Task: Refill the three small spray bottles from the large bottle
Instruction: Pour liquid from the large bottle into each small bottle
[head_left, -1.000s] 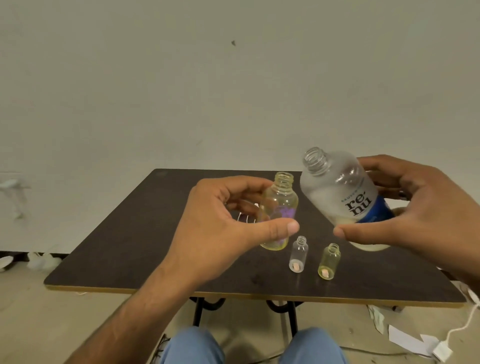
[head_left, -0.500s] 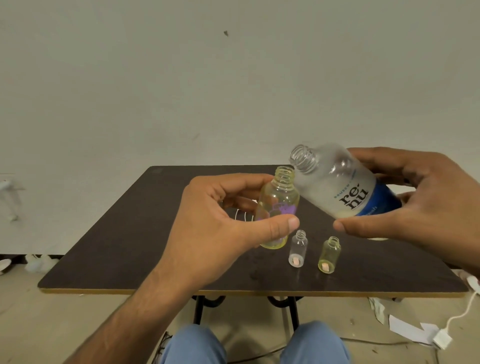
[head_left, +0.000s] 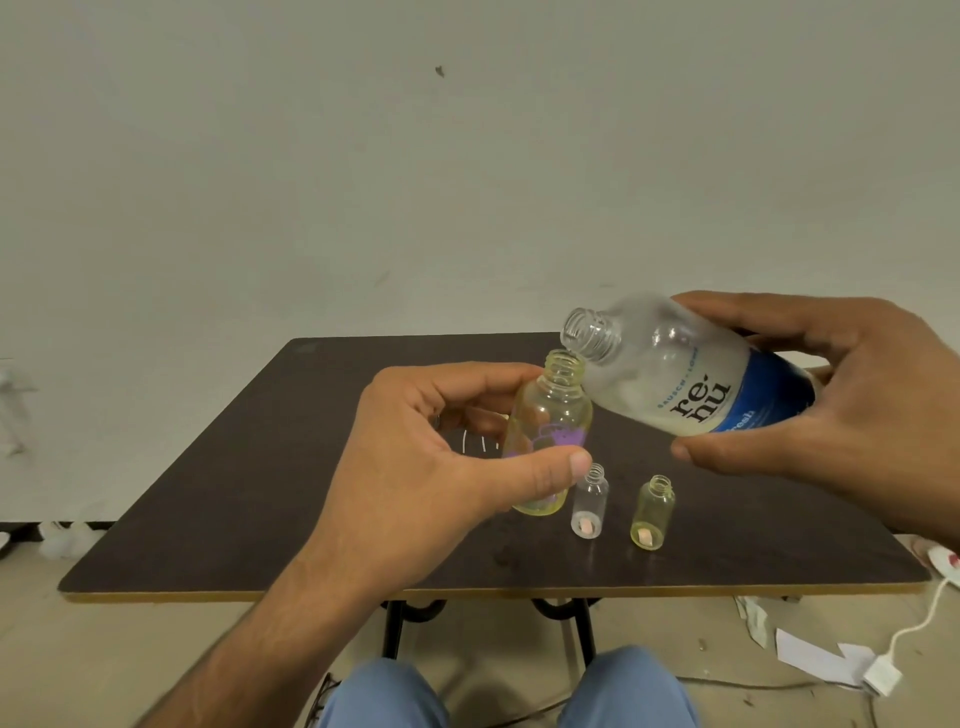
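Note:
My right hand (head_left: 852, 410) grips the large frosted bottle (head_left: 675, 379) with a blue label, tipped nearly flat, its open neck just above the mouth of a yellow-tinted spray bottle (head_left: 550, 421). My left hand (head_left: 441, 457) holds that capless yellow bottle upright above the table. Two smaller bottles stand capless on the table below: a clear one (head_left: 589, 501) and a yellow-tinted one (head_left: 653, 512). A little liquid lies along the lower side of the large bottle.
A dark brown table (head_left: 249, 499) on black metal legs carries the bottles, with a pale wall behind. Paper scraps (head_left: 815, 657) and a white cable with a plug (head_left: 883, 675) lie on the floor at right. My knees show at the bottom.
The large bottle has tilted further down and shifted left, bringing its neck over the mouth of the yellow bottle. My left hand has kept that bottle almost still.

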